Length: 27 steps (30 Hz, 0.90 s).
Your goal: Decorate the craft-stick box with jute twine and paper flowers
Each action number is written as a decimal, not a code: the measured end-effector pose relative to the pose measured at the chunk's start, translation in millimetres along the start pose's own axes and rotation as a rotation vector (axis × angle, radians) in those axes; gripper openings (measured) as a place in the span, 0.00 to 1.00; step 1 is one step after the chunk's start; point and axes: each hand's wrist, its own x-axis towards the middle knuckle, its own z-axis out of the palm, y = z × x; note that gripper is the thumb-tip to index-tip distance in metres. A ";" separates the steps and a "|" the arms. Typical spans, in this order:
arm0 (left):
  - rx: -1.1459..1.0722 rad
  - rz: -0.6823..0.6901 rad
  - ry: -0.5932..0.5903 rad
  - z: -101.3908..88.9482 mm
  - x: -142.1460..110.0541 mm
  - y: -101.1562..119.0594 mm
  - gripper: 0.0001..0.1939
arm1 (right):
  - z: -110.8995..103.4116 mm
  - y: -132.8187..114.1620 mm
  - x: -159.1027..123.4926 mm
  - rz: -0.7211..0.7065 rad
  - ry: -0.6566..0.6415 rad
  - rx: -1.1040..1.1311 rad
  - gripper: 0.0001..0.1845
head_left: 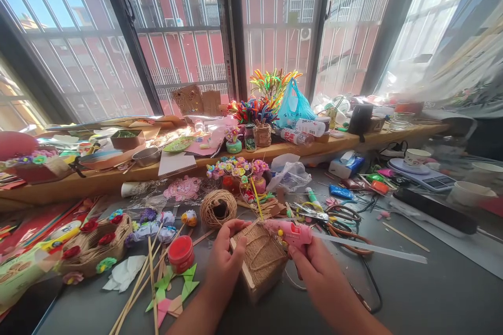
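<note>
Left hand (228,257) clasps the brown twine-wrapped box (264,257); right hand (313,263) grips the pink plastic glue gun (294,232). Best keep its tip low and squeeze sparingly

Blue plastic bag (295,103) on wooden ledge (247,155), colourful pipe cleaners (255,111) beside it, barred windows (271,10) behind. Paper cup (416,157) upright on digital scale (437,181). Red tub (181,254) near green-and-pink paper wreath (189,288). Flower-trimmed basket (93,268) at left.
</note>
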 end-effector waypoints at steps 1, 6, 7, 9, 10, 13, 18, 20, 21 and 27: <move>0.001 0.002 -0.002 -0.1 0.1 0.1 0.18 | -0.1 -0.8 0.4 0.007 -0.001 -0.010 0.15; 0.005 0.004 0.031 2.5 -2.0 6.7 0.18 | -2.1 -5.4 3.7 0.030 -0.035 -0.097 0.15; 0.002 0.002 0.043 3.5 -2.9 8.8 0.18 | -2.8 -6.2 4.3 0.028 -0.047 -0.100 0.16; -0.010 -0.005 0.052 5.4 -4.4 12.3 0.17 | -4.0 -7.0 5.1 0.019 -0.081 -0.094 0.18; -0.018 -0.009 0.050 6.1 -4.9 13.5 0.17 | -4.5 -7.0 5.3 0.014 -0.094 -0.093 0.19; -0.035 -0.017 0.047 7.3 -5.3 15.1 0.16 | -5.3 -5.8 4.9 0.012 -0.105 -0.109 0.20; -0.018 -0.018 0.055 6.8 -5.1 16.4 0.16 | -5.1 -4.5 3.5 0.004 -0.099 -0.117 0.19; -0.011 -0.017 0.055 6.5 -5.1 17.3 0.16 | -5.8 -6.0 3.7 -0.006 -0.114 -0.104 0.19; -0.008 -0.016 0.054 6.4 -5.1 17.6 0.16 | -6.2 -7.1 4.1 -0.010 -0.128 -0.095 0.19; -0.015 -0.026 0.053 6.5 -5.1 16.8 0.17 | -10.3 -5.9 5.6 -0.012 -0.155 0.017 0.16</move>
